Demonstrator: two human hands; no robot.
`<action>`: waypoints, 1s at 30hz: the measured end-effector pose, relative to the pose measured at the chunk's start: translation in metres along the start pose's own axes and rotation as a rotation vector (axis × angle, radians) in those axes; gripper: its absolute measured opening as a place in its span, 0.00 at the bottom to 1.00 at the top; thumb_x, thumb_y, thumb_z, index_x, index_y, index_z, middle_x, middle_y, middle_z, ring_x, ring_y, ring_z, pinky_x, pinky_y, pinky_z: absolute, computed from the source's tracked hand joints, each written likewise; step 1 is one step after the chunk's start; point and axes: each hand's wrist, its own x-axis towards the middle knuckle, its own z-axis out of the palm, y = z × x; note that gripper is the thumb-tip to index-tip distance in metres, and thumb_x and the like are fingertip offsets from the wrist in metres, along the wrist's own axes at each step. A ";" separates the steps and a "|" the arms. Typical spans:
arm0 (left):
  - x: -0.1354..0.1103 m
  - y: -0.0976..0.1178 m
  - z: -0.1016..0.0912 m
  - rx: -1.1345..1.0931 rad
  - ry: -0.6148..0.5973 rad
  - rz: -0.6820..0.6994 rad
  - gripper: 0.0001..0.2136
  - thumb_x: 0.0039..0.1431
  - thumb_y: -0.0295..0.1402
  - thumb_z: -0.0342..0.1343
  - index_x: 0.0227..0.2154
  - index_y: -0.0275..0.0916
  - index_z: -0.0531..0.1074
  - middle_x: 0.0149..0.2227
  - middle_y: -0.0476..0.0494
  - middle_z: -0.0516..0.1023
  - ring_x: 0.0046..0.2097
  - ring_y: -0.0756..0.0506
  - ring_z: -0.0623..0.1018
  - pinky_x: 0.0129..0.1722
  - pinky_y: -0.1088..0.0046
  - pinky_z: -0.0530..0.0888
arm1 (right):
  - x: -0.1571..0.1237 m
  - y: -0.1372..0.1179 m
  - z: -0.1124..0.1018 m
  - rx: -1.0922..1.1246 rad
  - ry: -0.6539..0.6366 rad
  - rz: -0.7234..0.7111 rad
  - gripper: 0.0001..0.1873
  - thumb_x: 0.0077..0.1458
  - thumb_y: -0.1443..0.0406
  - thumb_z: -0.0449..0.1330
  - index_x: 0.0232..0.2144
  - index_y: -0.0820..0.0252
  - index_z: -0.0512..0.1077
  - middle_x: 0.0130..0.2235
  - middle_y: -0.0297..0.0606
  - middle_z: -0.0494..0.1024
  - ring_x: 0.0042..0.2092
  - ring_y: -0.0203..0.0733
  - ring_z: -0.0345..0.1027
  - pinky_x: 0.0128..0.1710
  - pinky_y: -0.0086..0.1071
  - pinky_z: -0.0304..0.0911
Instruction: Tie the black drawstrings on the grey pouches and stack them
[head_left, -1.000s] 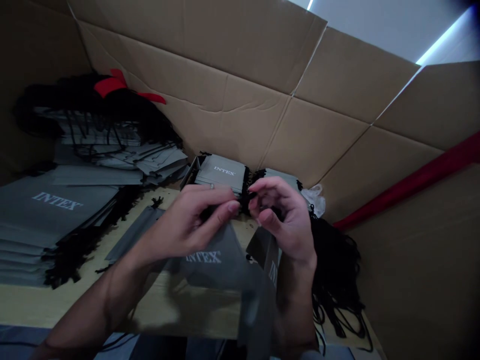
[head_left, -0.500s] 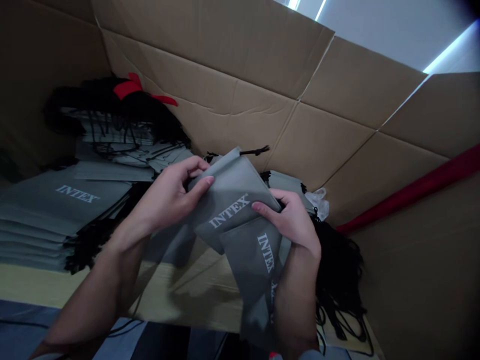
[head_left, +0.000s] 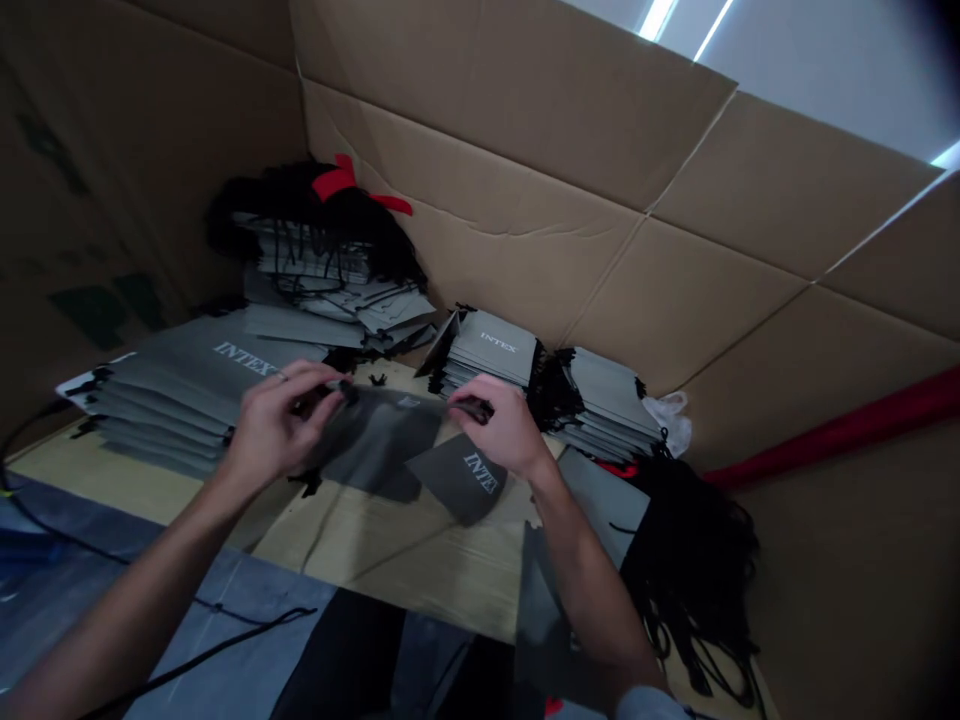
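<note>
My left hand [head_left: 289, 415] is closed, thumb and fingers pinching a small black cord end [head_left: 349, 391]. Opposite it, my right hand [head_left: 499, 420] pinches a dark bit that looks like cord too, partly hidden by the fingers. Between the hands is a grey fabric pouch [head_left: 386, 445], blurred and shadowed; I cannot tell whether it hangs from the cord or rests on the table. Below my right hand is another grey pouch [head_left: 457, 485] printed INTEX. Under my right forearm, more grey pouches [head_left: 540, 600] hang over the table's front edge.
Stacked INTEX pouches [head_left: 187, 375] lie at the left, below a pile with black cords and a red strip [head_left: 335, 180]. Two stacks [head_left: 499, 340] [head_left: 607, 395] stand at the back. Black cords [head_left: 690, 550] heap at right. Cardboard walls [head_left: 480, 130] enclose the pale table [head_left: 420, 570].
My hands have moved apart and let the INTEX pouch's flat sides go; they now pinch at cord level. The view has shifted, showing the back stacks more fully.
</note>
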 end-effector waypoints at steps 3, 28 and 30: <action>-0.006 -0.019 -0.013 0.038 -0.044 0.122 0.13 0.74 0.41 0.58 0.53 0.42 0.82 0.57 0.38 0.83 0.57 0.37 0.81 0.61 0.57 0.77 | -0.008 -0.011 0.014 -0.125 -0.101 -0.125 0.19 0.65 0.76 0.61 0.53 0.59 0.82 0.54 0.44 0.81 0.53 0.44 0.77 0.53 0.33 0.70; -0.037 -0.048 0.026 0.384 -0.375 0.303 0.13 0.72 0.30 0.50 0.50 0.40 0.79 0.49 0.34 0.85 0.52 0.31 0.83 0.39 0.62 0.78 | -0.041 -0.026 -0.027 -0.381 -0.387 -0.023 0.18 0.70 0.73 0.55 0.49 0.60 0.84 0.52 0.42 0.87 0.52 0.41 0.81 0.54 0.31 0.70; -0.044 -0.022 0.041 0.370 -0.345 0.333 0.10 0.74 0.32 0.52 0.47 0.40 0.78 0.45 0.34 0.85 0.47 0.34 0.83 0.35 0.65 0.76 | -0.050 -0.018 -0.071 -0.442 -0.385 0.107 0.16 0.66 0.76 0.57 0.41 0.63 0.85 0.45 0.43 0.88 0.46 0.43 0.81 0.49 0.33 0.70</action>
